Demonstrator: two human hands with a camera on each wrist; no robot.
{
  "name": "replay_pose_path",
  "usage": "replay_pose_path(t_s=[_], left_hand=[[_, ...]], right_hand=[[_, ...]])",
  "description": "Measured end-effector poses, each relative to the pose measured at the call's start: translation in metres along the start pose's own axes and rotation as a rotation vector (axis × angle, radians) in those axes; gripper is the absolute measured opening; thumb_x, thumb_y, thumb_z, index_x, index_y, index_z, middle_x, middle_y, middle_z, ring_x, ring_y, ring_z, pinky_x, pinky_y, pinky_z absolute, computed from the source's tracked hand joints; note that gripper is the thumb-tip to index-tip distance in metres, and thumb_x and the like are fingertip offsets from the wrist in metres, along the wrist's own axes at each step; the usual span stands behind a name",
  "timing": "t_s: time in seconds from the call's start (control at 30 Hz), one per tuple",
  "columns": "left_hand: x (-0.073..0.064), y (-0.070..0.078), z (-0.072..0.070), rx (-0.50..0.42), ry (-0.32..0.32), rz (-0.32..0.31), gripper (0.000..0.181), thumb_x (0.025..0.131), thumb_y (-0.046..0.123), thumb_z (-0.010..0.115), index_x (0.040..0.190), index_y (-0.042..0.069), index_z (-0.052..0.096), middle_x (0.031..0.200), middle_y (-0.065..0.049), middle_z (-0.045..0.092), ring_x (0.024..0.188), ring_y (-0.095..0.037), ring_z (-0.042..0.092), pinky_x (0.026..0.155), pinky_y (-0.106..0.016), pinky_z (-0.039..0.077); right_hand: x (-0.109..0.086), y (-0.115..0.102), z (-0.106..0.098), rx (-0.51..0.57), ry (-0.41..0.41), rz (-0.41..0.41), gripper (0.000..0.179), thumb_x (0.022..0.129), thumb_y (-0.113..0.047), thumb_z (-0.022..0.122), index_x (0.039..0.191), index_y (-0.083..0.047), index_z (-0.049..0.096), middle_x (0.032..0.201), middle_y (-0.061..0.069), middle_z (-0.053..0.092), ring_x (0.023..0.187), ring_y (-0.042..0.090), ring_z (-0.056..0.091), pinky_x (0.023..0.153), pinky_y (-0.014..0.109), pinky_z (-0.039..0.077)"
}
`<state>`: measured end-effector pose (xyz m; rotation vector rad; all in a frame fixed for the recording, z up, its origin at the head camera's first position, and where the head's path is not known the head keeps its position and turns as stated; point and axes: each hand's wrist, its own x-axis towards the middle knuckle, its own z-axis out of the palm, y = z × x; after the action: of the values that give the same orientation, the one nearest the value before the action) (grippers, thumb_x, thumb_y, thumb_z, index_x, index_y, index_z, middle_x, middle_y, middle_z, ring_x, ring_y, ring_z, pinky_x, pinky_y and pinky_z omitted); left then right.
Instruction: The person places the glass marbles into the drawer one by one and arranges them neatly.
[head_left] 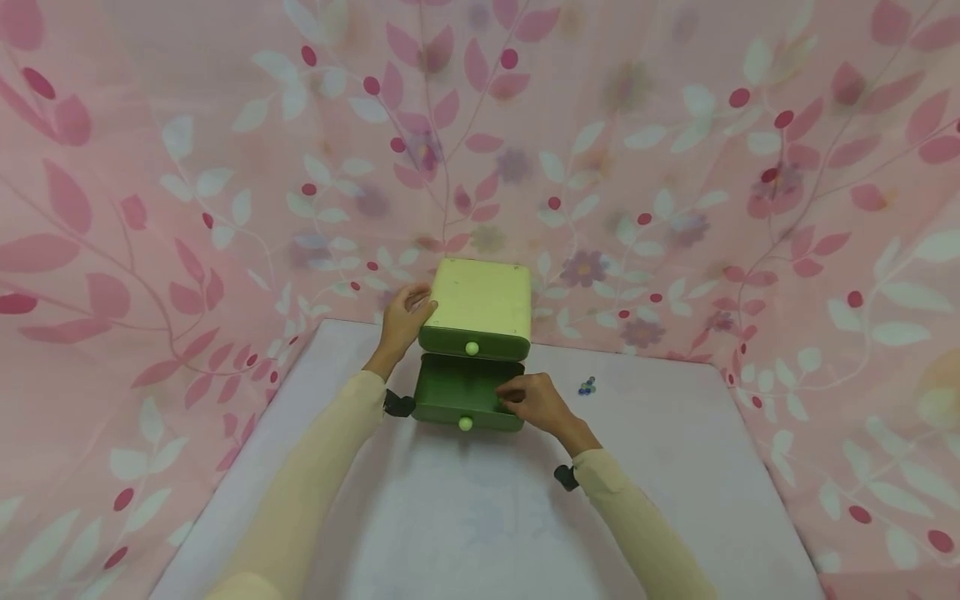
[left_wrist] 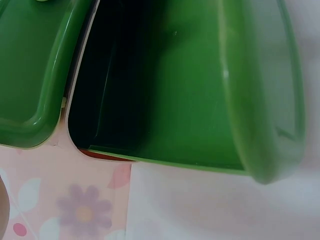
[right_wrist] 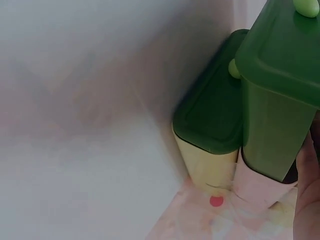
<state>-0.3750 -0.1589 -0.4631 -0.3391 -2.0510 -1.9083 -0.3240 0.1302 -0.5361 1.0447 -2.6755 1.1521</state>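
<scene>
A small two-drawer box [head_left: 480, 296] with a pale yellow-green casing stands toward the back of the table. Its lower green drawer [left_wrist: 200, 100] is pulled out, while the upper drawer [head_left: 450, 342] sits closed above. My left hand [head_left: 405, 312] rests against the left side of the casing, thumb near the top edge. My right hand [head_left: 536, 400] reaches over the right wall of the lower drawer, bent fingertips inside it; whether they pinch anything is hidden. In the right wrist view, part of that hand [right_wrist: 307, 195] shows beside the drawer's outer wall [right_wrist: 275, 130].
Several small blue and green glassy pieces [head_left: 587, 387], perhaps marbles, lie on the white tabletop [head_left: 480, 508] to the right of the box. Pink floral cloth [head_left: 637, 250] rises behind the table and along both sides.
</scene>
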Motion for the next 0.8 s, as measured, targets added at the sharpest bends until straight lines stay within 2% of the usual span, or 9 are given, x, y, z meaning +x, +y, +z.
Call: replay_pose_path(t_s=[0.27,0.6,0.8], left_hand=[[0.0001,0.0007,-0.0014,-0.001,-0.003,0.006,0.047,0.092,0.000,0.064,0.134,-0.013,0.047,0.135,-0.034,0.046,0.130,-0.046,0.042,0.110,-0.047,0.039],[-0.0002,0.0012,-0.0016,-0.002,-0.008,0.009,0.046,0.092,0.000,0.064,0.134,-0.011,0.048,0.136,-0.033,0.046,0.130,-0.046,0.042,0.110,-0.047,0.039],[-0.0004,0.0003,-0.0018,-0.012,-0.013,0.008,0.046,0.093,0.001,0.064,0.134,-0.011,0.048,0.136,-0.034,0.045,0.131,-0.046,0.041,0.110,-0.047,0.038]], right_hand=[[0.0042,-0.0005,-0.0038,-0.056,-0.061,-0.033,0.021,0.080,0.002,0.077,0.101,-0.003,0.076,0.094,0.004,0.074,0.080,0.012,0.070,0.069,0.018,0.057],[0.0064,-0.0051,-0.0072,-0.066,-0.118,-0.032,0.022,0.080,0.005,0.074,0.101,-0.005,0.077,0.096,0.003,0.074,0.087,0.014,0.070,0.073,0.022,0.058],[0.0071,-0.0076,-0.0077,-0.073,-0.143,-0.021,0.023,0.080,0.004,0.076,0.101,-0.005,0.077,0.095,0.004,0.074,0.084,0.014,0.070,0.070,0.019,0.057]])
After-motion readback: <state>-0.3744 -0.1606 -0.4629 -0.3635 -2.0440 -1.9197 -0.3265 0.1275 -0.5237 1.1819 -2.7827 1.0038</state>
